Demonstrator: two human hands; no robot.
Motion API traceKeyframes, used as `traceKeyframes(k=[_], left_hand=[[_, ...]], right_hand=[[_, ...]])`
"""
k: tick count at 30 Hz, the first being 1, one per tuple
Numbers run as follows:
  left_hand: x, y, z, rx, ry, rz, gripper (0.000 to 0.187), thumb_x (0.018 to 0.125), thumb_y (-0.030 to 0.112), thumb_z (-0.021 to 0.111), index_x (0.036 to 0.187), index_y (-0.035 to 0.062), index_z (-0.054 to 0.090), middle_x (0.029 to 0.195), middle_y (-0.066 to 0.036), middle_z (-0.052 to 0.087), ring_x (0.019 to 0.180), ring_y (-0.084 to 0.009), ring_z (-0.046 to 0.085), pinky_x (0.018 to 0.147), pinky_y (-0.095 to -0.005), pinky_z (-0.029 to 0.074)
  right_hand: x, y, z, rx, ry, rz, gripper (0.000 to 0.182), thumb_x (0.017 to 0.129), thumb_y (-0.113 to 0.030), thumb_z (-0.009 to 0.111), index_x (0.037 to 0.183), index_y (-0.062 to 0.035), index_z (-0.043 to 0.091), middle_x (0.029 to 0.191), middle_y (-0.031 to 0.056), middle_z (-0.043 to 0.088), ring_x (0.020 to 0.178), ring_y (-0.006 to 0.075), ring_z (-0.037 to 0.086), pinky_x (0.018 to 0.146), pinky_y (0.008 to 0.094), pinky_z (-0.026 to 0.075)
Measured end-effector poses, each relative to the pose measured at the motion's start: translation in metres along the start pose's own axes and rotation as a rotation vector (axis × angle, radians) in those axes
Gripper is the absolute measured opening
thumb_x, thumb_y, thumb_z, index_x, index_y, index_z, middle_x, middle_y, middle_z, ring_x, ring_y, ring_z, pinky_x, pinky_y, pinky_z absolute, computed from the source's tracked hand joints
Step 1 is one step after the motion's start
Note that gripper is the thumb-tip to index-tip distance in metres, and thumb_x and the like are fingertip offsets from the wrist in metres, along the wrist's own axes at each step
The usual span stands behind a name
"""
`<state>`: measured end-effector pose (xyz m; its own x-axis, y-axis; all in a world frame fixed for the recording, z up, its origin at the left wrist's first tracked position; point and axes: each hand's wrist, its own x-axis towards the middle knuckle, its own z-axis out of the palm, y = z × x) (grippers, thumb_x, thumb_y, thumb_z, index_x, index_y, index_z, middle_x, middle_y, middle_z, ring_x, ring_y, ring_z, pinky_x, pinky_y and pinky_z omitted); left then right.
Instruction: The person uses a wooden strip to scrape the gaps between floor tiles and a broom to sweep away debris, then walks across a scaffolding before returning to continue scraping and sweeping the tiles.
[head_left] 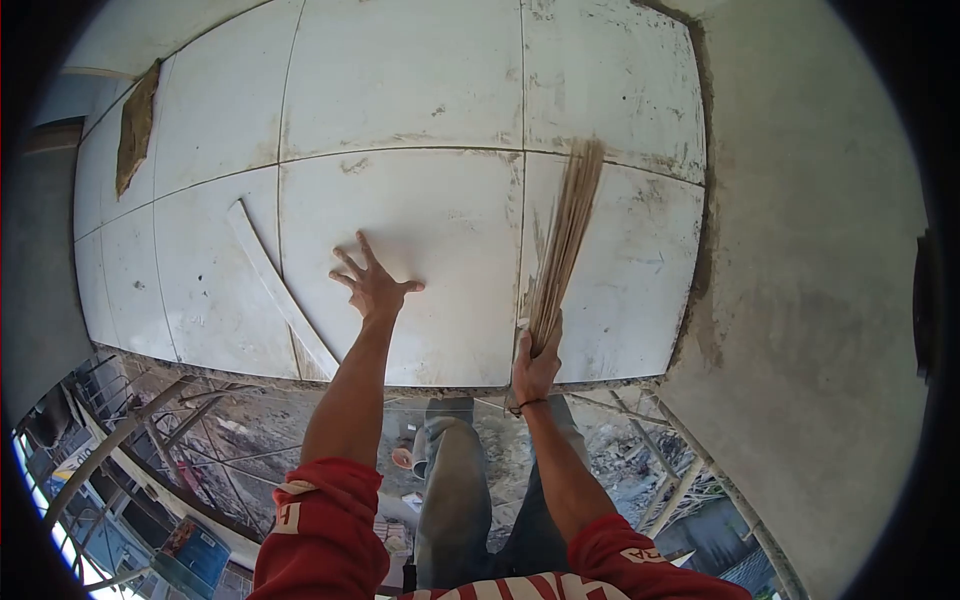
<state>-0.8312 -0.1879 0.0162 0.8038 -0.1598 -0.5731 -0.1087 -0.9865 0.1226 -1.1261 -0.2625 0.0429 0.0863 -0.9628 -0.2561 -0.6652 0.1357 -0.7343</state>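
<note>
My left hand is spread, its fingers apart, over a large white tile near the middle of the tiled surface. Nothing is held in it. In my right hand is a bundle of thin brown sticks, like a stick broom, gripped at its lower end near the tiles' front edge. The bundle points away from me and leans slightly right, over dusty, smudged tiles. A narrow white strip lies slanted to the left of my left hand.
A brown-edged hole or patch shows at the far left of the tiles. Grey plastered wall stands on the right. Below the front edge are scaffold poles, rubble and my legs.
</note>
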Motion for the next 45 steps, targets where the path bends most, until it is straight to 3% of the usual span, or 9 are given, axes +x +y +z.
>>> traceKeyframes(k=[3,8,14,18,26,34,37,40,45], left_hand=[[-0.002,-0.002,0.003,-0.035,-0.002,-0.102,0.167,0.054,0.046,0.109,0.176,0.0339,-0.004,0.181,-0.025,-0.008,0.160,-0.0670,0.000,0.106,-0.0870,0.044],[0.015,-0.038,0.038,-0.141,0.101,-0.091,0.170,0.051,0.055,0.108,0.176,0.0154,0.000,0.179,-0.032,-0.008,0.157,-0.0710,-0.004,0.102,-0.0801,0.054],[-0.001,-0.013,0.006,-0.067,-0.017,-0.133,0.176,0.051,0.055,0.108,0.175,0.0174,-0.011,0.178,-0.032,-0.016,0.155,-0.0729,-0.007,0.096,-0.0795,0.057],[-0.005,-0.003,-0.008,-0.053,-0.087,-0.182,0.178,0.051,0.058,0.107,0.175,0.0145,-0.013,0.177,-0.035,-0.015,0.156,-0.0728,-0.003,0.106,-0.0706,0.056],[0.016,0.078,-0.006,0.019,-0.061,0.071,0.173,0.050,0.041,0.111,0.176,0.0229,-0.007,0.181,-0.023,-0.012,0.157,-0.0713,0.000,0.105,-0.0854,0.047],[0.026,0.166,-0.023,0.051,-0.155,-0.100,0.178,0.051,0.040,0.111,0.175,0.0197,-0.015,0.177,-0.031,-0.021,0.154,-0.0749,0.005,0.103,-0.0769,0.056],[0.029,0.167,-0.019,0.079,-0.147,-0.093,0.179,0.049,0.040,0.111,0.174,0.0194,-0.015,0.177,-0.032,-0.020,0.153,-0.0755,0.007,0.101,-0.0736,0.060],[0.031,0.168,-0.013,0.104,-0.128,-0.088,0.179,0.049,0.040,0.111,0.174,0.0190,-0.014,0.177,-0.032,-0.019,0.153,-0.0755,0.008,0.099,-0.0720,0.061],[0.034,0.170,-0.014,0.085,-0.145,-0.095,0.181,0.047,0.045,0.111,0.174,0.0171,-0.015,0.176,-0.034,-0.020,0.152,-0.0771,0.008,0.098,-0.0749,0.060]], right_hand=[[-0.010,-0.070,0.053,-0.128,-0.508,-0.299,0.077,0.105,-0.028,0.068,0.172,-0.0208,0.032,0.111,0.0244,0.076,0.095,0.0456,0.076,0.083,0.0527,0.064],[0.040,-0.144,0.176,-0.579,-0.890,-0.675,0.074,0.107,-0.034,0.064,0.172,-0.0426,0.030,0.103,0.0210,0.073,0.091,0.0417,0.076,0.087,0.0556,0.061],[0.120,-0.124,0.138,-0.356,-0.455,-0.178,0.074,0.108,-0.035,0.063,0.172,-0.0392,0.027,0.094,0.0256,0.079,0.088,0.0471,0.076,0.083,0.0576,0.062],[0.139,-0.076,0.090,-0.102,-0.096,-0.242,0.077,0.108,-0.028,0.064,0.174,-0.0242,0.024,0.099,0.0270,0.079,0.090,0.0473,0.077,0.081,0.0562,0.063],[0.150,-0.139,0.124,-0.535,-0.686,-0.635,0.084,0.105,-0.032,0.067,0.175,-0.0364,0.020,0.085,0.0223,0.072,0.084,0.0457,0.075,0.081,0.0591,0.061],[0.304,-0.205,0.155,-0.190,-0.235,-0.371,0.078,0.105,-0.033,0.063,0.174,-0.0298,0.025,0.094,0.0251,0.078,0.085,0.0482,0.076,0.083,0.0595,0.063],[0.321,-0.250,0.145,-0.287,-0.468,-0.515,0.077,0.105,-0.037,0.063,0.173,-0.0312,0.027,0.100,0.0263,0.079,0.093,0.0501,0.075,0.091,0.0593,0.062],[0.368,-0.245,0.157,-0.586,-0.502,-0.553,0.077,0.104,-0.038,0.064,0.173,-0.0312,0.028,0.110,0.0270,0.078,0.104,0.0499,0.075,0.098,0.0590,0.060],[0.411,-0.178,0.138,-0.132,-0.201,-0.169,0.077,0.104,-0.035,0.066,0.172,-0.0247,0.032,0.119,0.0306,0.076,0.112,0.0488,0.074,0.102,0.0576,0.059]])
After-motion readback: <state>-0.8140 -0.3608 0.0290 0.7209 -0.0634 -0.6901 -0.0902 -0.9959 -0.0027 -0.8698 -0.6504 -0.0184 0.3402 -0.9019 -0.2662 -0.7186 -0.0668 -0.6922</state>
